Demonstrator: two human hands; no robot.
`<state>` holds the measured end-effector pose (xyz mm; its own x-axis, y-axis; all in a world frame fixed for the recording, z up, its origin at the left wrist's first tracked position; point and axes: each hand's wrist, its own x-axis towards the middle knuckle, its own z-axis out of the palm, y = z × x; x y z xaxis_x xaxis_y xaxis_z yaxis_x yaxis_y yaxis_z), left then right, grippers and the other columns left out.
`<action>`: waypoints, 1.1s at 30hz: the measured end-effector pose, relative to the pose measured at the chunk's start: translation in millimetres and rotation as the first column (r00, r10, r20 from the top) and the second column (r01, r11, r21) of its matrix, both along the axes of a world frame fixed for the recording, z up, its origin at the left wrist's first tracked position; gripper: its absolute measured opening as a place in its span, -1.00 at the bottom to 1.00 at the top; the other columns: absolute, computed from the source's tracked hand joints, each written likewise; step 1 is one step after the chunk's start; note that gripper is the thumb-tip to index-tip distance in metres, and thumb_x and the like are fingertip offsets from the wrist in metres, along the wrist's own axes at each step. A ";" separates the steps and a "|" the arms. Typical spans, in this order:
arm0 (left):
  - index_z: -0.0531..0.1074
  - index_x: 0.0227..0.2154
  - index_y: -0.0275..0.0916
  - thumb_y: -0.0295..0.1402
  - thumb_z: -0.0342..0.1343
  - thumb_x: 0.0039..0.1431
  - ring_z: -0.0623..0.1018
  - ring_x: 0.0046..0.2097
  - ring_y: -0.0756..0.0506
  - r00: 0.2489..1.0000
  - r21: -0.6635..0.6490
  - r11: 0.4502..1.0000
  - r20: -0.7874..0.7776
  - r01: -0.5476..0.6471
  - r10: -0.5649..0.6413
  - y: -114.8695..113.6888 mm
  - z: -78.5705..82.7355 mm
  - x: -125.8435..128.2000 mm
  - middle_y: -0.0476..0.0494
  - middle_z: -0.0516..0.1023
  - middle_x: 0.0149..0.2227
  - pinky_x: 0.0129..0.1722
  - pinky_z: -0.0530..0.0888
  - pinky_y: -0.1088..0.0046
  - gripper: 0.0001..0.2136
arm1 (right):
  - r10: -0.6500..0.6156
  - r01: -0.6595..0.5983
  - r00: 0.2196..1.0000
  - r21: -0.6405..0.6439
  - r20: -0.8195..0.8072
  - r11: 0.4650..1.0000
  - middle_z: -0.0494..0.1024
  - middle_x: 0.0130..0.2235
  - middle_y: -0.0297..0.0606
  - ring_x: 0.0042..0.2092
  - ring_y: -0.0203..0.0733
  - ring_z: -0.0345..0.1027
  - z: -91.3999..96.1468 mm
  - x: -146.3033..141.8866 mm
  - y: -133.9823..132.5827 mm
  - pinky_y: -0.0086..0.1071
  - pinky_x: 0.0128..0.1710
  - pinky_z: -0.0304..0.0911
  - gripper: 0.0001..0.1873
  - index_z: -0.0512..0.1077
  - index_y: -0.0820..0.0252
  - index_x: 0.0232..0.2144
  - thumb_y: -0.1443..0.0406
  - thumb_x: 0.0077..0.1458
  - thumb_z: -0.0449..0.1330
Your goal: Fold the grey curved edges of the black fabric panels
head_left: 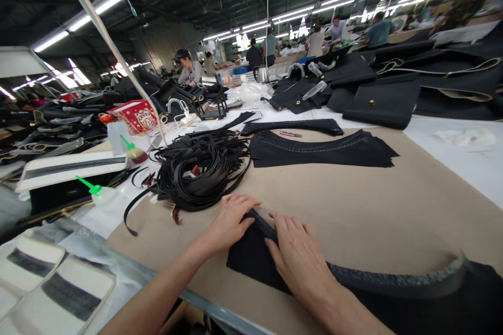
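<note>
A long black fabric panel (255, 261) lies along the table's near side, running off to the right. A curved, greyish, textured band (393, 278) follows its far edge. At the panel's left corner, my left hand (231, 222) grips the edge, thumb on the near side and fingers on the far side. Just to the right, my right hand (296, 248) is laid over the same edge, its thumb and fingers closed about the band. The right hand and forearm hide part of the panel.
A heap of black straps (200, 167) lies beyond my left hand. Farther back are stacked curved black pieces (318, 149) with red thread snips (291, 134) on them. Green-tipped bottles (104, 194) stand at left. Black bags (381, 97) fill the back; several people work beyond.
</note>
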<state>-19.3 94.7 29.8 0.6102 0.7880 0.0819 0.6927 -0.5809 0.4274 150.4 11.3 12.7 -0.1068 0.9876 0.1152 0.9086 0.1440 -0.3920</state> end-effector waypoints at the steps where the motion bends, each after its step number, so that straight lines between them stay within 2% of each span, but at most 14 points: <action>1: 0.35 0.00 -0.08 -0.48 0.08 0.12 0.36 0.09 -0.13 0.999 -0.029 0.999 -0.030 0.043 -0.044 5.0 0.9 1.1 -0.06 0.48 0.01 0.06 0.15 0.23 -0.63 | -0.023 0.023 1.000 -0.027 0.001 0.999 0.48 -0.07 -0.11 -0.02 0.00 0.30 3.2 -2.1 3.9 -0.16 -0.07 0.09 -0.65 0.32 0.22 0.00 0.35 0.14 0.11; 5: 0.43 -0.12 -0.10 -0.46 0.10 0.08 0.38 0.06 -0.16 0.976 -0.111 0.981 -0.135 0.159 -0.173 19.8 6.2 5.1 -0.06 0.48 -0.07 0.04 0.13 0.20 -0.72 | -0.068 0.065 0.998 -0.142 -0.012 0.988 0.52 -0.13 -0.11 -0.04 0.02 0.34 11.1 -6.0 18.3 -0.18 -0.11 0.07 -0.73 0.36 0.22 -0.11 0.35 0.09 0.13; 9: 0.45 -0.26 -0.12 -0.49 0.10 0.03 0.39 0.01 -0.15 0.952 -0.146 0.964 -0.181 0.222 -0.247 26.5 16.0 9.3 -0.04 0.47 -0.14 0.01 0.14 0.23 -0.79 | -0.064 0.051 0.997 -0.224 -0.050 0.973 0.55 -0.27 -0.22 -0.16 -0.05 0.38 11.7 -4.2 27.6 -0.25 -0.23 0.03 -0.86 0.41 0.17 -0.29 0.37 0.05 0.11; 11: 0.44 -0.32 -0.16 -0.50 0.11 0.00 0.40 -0.03 -0.14 0.945 -0.165 0.956 -0.183 0.243 -0.272 28.4 19.6 10.6 -0.03 0.48 -0.17 -0.02 0.15 0.26 -0.83 | -0.061 0.040 0.995 -0.240 -0.081 0.970 0.54 -0.33 -0.28 -0.20 -0.10 0.38 10.6 -3.1 29.4 -0.29 -0.28 0.00 -0.89 0.42 0.14 -0.37 0.38 0.02 0.11; 14: 0.43 -0.37 -0.18 -0.51 0.12 -0.01 0.43 -0.08 -0.11 0.941 -0.186 0.946 -0.163 0.265 -0.296 30.7 20.3 10.5 -0.01 0.52 -0.23 -0.05 0.15 0.29 -0.87 | -0.055 0.034 0.993 -0.198 -0.103 0.980 0.52 -0.34 -0.30 -0.22 -0.13 0.35 8.3 -2.9 28.9 -0.31 -0.29 0.00 -0.91 0.41 0.13 -0.42 0.39 0.01 0.12; 24: 0.51 -0.43 -0.14 -0.55 0.05 0.05 0.47 -0.12 -0.06 0.948 -0.047 0.959 -0.141 0.280 -0.284 28.4 10.2 -0.1 0.00 0.57 -0.31 0.04 0.06 0.26 -0.81 | 0.025 -0.039 0.982 -0.072 -0.186 0.997 0.49 -0.27 -0.27 -0.22 -0.22 0.36 -3.5 -3.6 18.4 -0.40 -0.22 0.19 -0.83 0.42 0.17 -0.31 0.45 0.10 0.07; 30: 0.53 -0.36 -0.11 -0.51 0.01 0.15 0.45 -0.11 -0.05 0.933 0.053 0.938 -0.136 0.343 -0.333 25.0 8.9 -8.3 -0.02 0.57 -0.32 0.08 0.04 0.26 -0.78 | 0.088 -0.092 0.976 -0.010 -0.198 0.996 0.45 -0.24 -0.28 -0.16 -0.21 0.35 -12.9 -0.5 12.9 -0.40 -0.15 0.22 -0.77 0.44 0.14 -0.23 0.46 0.14 0.03; 33: 0.53 -0.29 -0.08 -0.49 -0.01 0.19 0.44 -0.08 -0.05 0.932 0.053 0.936 -0.131 0.347 -0.338 25.9 8.1 -9.7 -0.02 0.58 -0.27 0.10 0.03 0.26 -0.76 | 0.104 -0.108 0.973 -0.008 -0.206 0.994 0.45 -0.23 -0.27 -0.15 -0.22 0.35 -13.1 0.1 13.3 -0.41 -0.12 0.23 -0.73 0.44 0.14 -0.20 0.48 0.14 0.02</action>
<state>-29.0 120.6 37.9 0.8510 0.5234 0.0426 0.4885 -0.8187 0.3017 150.6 24.6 -0.4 -0.1871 0.9742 0.1263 0.7888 0.2256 -0.5718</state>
